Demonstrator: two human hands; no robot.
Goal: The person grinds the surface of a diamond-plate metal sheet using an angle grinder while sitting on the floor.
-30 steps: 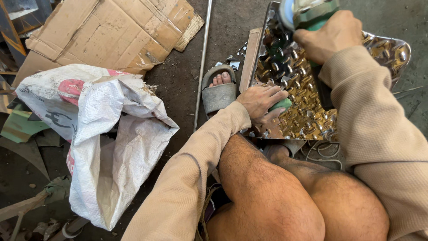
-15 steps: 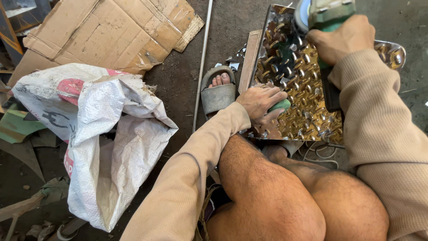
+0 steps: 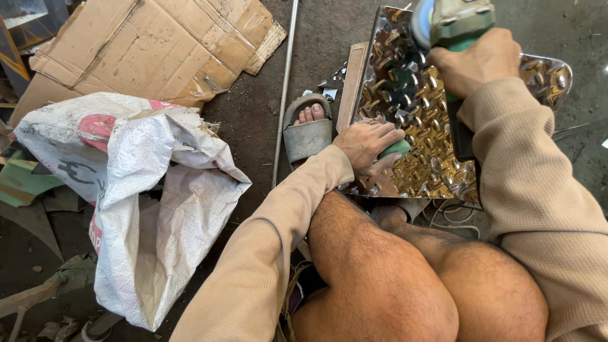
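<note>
Shiny embossed metal, a sheet [image 3: 437, 139] with a raised teardrop pattern glinting gold and silver, lies on the dark dirt floor [image 3: 253, 107] in front of the crouching person's bare knees. In the head view, the right hand [image 3: 482, 62] is closed around the green body of an angle grinder [image 3: 453, 22], held over the far part of the sheet; whether the disc touches the metal cannot be told. The left hand [image 3: 367, 147] rests on the sheet's near left edge, its grip closed on a small green object [image 3: 396, 149] that peeks out between the fingers. Both arms wear tan knit sleeves. Just left of the sheet, a foot in a grey sandal [image 3: 308, 130] stands on the floor, beside a thin metal rod [image 3: 283, 95]. Further left lie a crumpled white woven sack [image 3: 152, 209] and flattened cardboard [image 3: 145, 47].
</note>
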